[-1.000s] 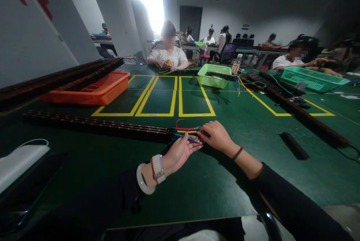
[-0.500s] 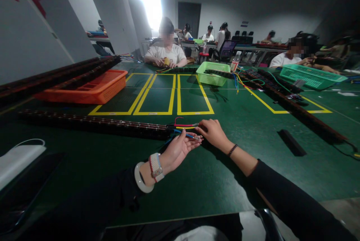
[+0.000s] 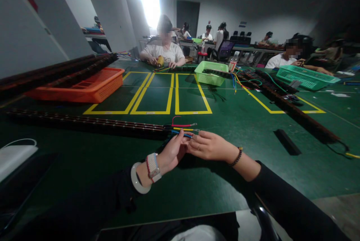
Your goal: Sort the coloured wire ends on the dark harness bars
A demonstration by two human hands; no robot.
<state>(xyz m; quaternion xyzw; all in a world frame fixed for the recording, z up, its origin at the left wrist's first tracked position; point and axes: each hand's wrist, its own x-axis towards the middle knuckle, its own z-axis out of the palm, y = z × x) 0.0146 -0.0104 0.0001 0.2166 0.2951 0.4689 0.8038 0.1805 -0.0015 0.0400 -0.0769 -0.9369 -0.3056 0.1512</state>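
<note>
A long dark wire bundle point(image 3: 92, 124) lies across the green table, with red point(image 3: 182, 125), yellow point(image 3: 184, 129) and blue point(image 3: 176, 132) wires coming out of its right end. The red and yellow wires end in metal terminals. My left hand point(image 3: 172, 153) has its thumb over the blue wire and its fingers beneath, closed round it. My right hand point(image 3: 209, 146) meets the left fingertips at the blue wire's end, its fingers pinched together there and hiding the tip. Both hands are just in front of the red and yellow wires.
An orange basket point(image 3: 108, 90) stands at the left under more dark bundles. Green baskets point(image 3: 212, 79) stand further back. A black strip point(image 3: 287, 142) and another long bundle point(image 3: 303, 115) lie at the right. People sit across the table; a white device point(image 3: 17, 160) is at the left.
My right hand has moved from the red and yellow wire ends down to the blue wire's end. My left fingers have curled in from their open pose. The view has shifted slightly.
</note>
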